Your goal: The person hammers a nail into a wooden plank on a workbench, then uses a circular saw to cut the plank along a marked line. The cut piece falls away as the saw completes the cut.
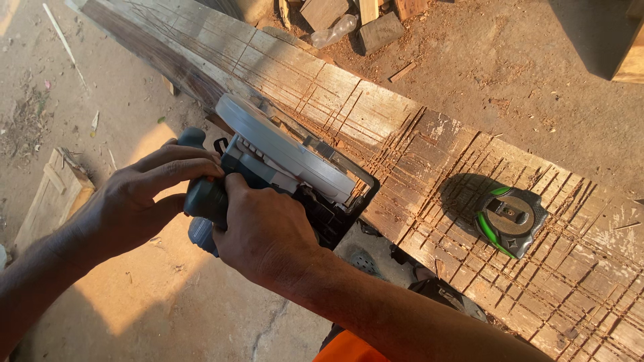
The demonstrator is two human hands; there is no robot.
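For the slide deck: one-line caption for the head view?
Both hands, left hand and right hand, grip a circular saw at a scored plank beside a tape measure.

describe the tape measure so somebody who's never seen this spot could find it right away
A long, weathered plank scored with many saw cuts runs diagonally across the sandy ground. Right of the circular saw gripped by both hands, the tape measure lies flat on the plank. It is a rounded black case with bright green trim, the only green thing there.

Sunlit sandy dirt ground (168, 302), sawdust scattered, wood offcuts (379, 30) heaped, clear plastic bottle (334, 30), long shadows
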